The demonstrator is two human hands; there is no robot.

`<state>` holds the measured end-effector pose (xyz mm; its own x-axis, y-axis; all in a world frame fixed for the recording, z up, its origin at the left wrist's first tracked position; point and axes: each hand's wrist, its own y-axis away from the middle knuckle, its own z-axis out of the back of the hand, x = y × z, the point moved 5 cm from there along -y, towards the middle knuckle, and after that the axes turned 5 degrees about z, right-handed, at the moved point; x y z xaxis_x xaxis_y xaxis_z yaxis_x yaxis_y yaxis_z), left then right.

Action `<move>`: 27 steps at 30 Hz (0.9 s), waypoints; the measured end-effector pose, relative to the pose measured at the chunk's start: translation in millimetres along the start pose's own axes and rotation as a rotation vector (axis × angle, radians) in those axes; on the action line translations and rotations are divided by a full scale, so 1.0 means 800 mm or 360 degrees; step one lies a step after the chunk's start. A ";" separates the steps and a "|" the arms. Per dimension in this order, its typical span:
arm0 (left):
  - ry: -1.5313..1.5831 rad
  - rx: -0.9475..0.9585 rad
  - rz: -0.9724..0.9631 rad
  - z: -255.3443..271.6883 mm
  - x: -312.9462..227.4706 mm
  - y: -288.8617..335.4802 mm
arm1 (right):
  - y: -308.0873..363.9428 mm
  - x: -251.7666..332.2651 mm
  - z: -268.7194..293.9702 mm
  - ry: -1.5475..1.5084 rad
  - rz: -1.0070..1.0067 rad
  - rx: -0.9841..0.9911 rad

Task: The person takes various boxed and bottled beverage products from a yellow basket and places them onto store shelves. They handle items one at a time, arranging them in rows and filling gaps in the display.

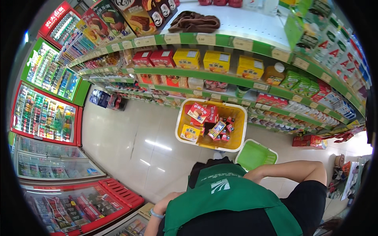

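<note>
My left hand (167, 200), with a pale blue band at the wrist, rests against the left side of my green apron (240, 194). My right hand (255, 175) is at the apron's right edge, elbow bent outward. The fingers of both are mostly hidden by the apron, and nothing held shows. Ahead on the floor is a yellow tub with a white rim (178, 125). Inside it are red boxes (197, 113), a yellow box (190, 133), an upright-patterned carton (217, 129) and several small dark and red packs (230, 128). A green basket (252, 154) sits between the tub and my right arm.
A curved-looking shelf unit (220, 39) spans the far side, holding yellow boxes (217, 61), red boxes (162, 59) and a crumpled brown cloth (193, 22) on top. Upright drink fridges (43, 112) and a red chest freezer (86, 204) line the left. A red carton (310, 142) stands on the right floor.
</note>
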<state>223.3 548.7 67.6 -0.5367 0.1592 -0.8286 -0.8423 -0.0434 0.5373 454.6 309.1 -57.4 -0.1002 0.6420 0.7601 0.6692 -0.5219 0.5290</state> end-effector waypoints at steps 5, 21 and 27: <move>-0.0134 0.0153 0.0013 0.046 0.025 -0.012 | -0.017 0.042 0.011 0.0766 0.0270 0.0154; -0.0515 -0.0441 0.0082 0.291 0.086 -0.288 | -0.142 0.177 0.385 0.1305 -0.0610 -0.2389; -0.0752 -0.0341 -0.0108 0.295 0.080 -0.321 | -0.160 0.159 0.391 0.1080 -0.0496 -0.2430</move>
<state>416.9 802.7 -86.5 -0.4412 0.5941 -0.6726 -0.8923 -0.2102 0.3996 586.7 633.4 -146.4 -0.6258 0.6901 0.3636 -0.6598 -0.7169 0.2251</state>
